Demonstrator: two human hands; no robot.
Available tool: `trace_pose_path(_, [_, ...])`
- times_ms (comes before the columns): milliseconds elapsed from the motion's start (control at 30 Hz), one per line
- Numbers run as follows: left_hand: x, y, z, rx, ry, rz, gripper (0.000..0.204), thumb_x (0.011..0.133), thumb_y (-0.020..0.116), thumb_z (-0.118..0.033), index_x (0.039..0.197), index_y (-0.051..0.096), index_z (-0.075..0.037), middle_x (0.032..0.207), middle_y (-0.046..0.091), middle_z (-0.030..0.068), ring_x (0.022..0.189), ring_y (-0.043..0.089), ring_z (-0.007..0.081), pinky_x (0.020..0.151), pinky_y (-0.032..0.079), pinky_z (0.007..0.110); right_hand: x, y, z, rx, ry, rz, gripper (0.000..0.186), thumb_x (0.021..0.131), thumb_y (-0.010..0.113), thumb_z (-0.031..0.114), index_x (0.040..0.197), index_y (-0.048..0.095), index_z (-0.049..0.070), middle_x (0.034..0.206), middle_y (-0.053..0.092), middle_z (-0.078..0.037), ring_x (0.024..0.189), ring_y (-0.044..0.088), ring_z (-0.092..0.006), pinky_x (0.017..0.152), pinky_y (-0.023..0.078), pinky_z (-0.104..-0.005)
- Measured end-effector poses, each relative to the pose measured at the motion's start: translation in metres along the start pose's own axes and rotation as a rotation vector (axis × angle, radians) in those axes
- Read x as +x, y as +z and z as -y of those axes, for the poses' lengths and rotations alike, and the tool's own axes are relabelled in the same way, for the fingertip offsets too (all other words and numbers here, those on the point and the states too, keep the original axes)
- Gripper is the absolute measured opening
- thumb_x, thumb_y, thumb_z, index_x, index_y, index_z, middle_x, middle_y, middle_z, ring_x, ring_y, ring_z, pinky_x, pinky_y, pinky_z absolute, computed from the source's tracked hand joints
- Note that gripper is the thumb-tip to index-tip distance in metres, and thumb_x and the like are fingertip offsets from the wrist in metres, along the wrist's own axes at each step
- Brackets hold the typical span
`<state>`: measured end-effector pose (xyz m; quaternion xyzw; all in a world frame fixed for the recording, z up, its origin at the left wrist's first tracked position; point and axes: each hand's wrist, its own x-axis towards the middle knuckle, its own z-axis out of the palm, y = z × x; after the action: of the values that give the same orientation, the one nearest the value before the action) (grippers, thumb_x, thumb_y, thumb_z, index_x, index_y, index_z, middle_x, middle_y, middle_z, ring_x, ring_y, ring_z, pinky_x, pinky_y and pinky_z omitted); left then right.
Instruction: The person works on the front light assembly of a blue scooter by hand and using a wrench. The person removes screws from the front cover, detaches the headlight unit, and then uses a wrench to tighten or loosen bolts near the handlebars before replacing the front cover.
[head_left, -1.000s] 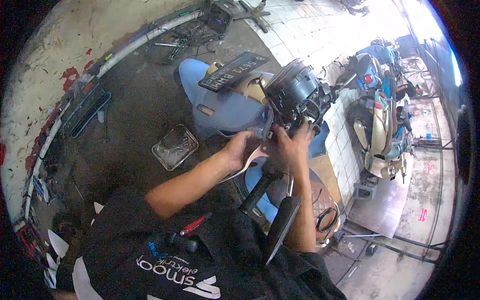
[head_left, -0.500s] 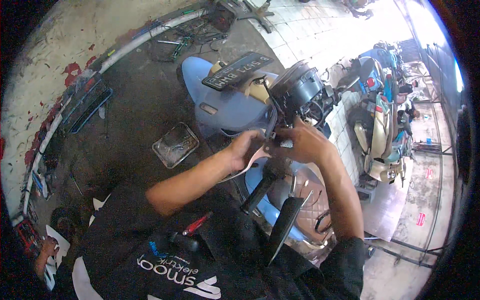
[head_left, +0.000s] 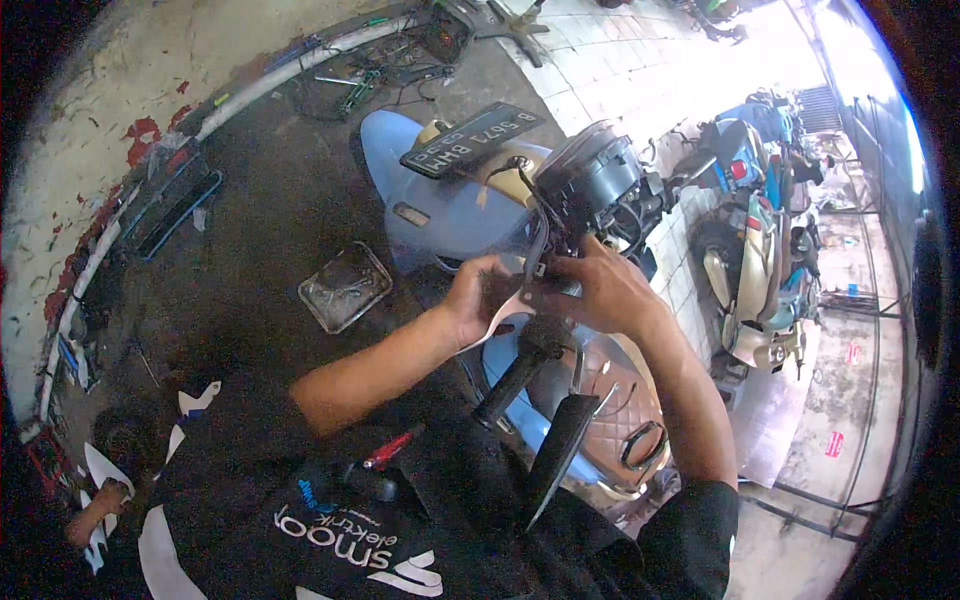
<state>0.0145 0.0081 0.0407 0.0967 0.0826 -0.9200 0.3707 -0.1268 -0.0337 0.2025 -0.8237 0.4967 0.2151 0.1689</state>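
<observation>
My left hand (head_left: 470,298) is closed on a pale curved trim piece (head_left: 505,318) beside the blue front panel (head_left: 435,220) of a scooter. Just right of it, my right hand (head_left: 610,290) has its fingers curled under the black headlamp housing (head_left: 585,175); what they grip is hidden. A dark number plate (head_left: 470,140) lies atop the front panel. Below my hands are the handlebar grip (head_left: 505,390), a black mirror (head_left: 560,455) and a brown quilted seat (head_left: 615,400). A red-handled tool (head_left: 395,448) shows against my dark shirt.
A metal tray (head_left: 345,285) lies on the dark floor, with cables and tools (head_left: 370,85) further back. Parked scooters (head_left: 760,280) line the right side. A co-worker's hand (head_left: 105,505) shows at the lower left beside white pieces.
My right forearm has swung outward to the right and that hand has turned inward. My left hand stays about in place. The co-worker's hand has come into view at lower left.
</observation>
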Motion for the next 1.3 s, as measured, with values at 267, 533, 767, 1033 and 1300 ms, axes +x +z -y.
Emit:
trace_pose_path(267, [0.008,-0.004,0.0,0.153,-0.01,-0.077,0.036,0.079,0.051,-0.03,0.099,0.064,-0.002,0.092,0.067,0.0148,0.083,0.064,0.0283,0.082,0.052,0.04,0.001,0.007,-0.004,0.035,-0.001,0.003,0.048,0.08,0.063,0.054,0.107,0.069,0.014,0.107,0.053,-0.029,0.099,0.06,-0.0416,0.086,0.05,-0.0467])
trace_pose_path(533, [0.002,-0.003,0.0,-0.001,0.013,-0.095,0.041,0.078,0.052,-0.035,0.1,0.064,-0.003,0.097,0.067,0.0157,0.086,0.063,0.0309,0.086,0.05,0.042,-0.001,0.011,-0.006,0.09,-0.002,-0.051,0.045,0.08,0.064,0.052,0.104,0.069,0.014,0.112,0.052,-0.03,0.096,0.06,-0.0427,0.085,0.049,-0.0479])
trace_pose_path(767, [0.003,0.003,0.0,0.101,0.088,-0.219,0.041,0.084,0.052,-0.038,0.099,0.062,-0.002,0.094,0.065,0.0161,0.088,0.062,0.03,0.084,0.05,0.044,0.0,0.018,-0.011,0.131,-0.029,-0.111,0.044,0.08,0.064,0.052,0.104,0.069,0.016,0.114,0.05,-0.031,0.093,0.061,-0.0449,0.084,0.051,-0.0487])
trace_pose_path(1033, [0.003,-0.004,-0.018,0.112,0.013,-0.229,0.039,0.082,0.053,-0.037,0.101,0.064,-0.004,0.1,0.067,0.0147,0.087,0.063,0.0307,0.085,0.051,0.043,0.009,-0.002,0.007,0.028,0.09,0.131,0.043,0.079,0.068,0.049,0.108,0.07,0.018,0.106,0.055,-0.029,0.098,0.059,-0.0426,0.086,0.048,-0.0482])
trace_pose_path(1300, [0.006,0.0,-0.021,0.168,0.093,-0.191,0.043,0.079,0.056,-0.037,0.109,0.059,-0.007,0.099,0.065,0.0135,0.087,0.063,0.0306,0.083,0.051,0.043,0.008,0.004,0.0,0.062,-0.012,0.023,0.044,0.08,0.064,0.054,0.1,0.071,0.016,0.098,0.057,-0.028,0.089,0.062,-0.0431,0.08,0.051,-0.0485])
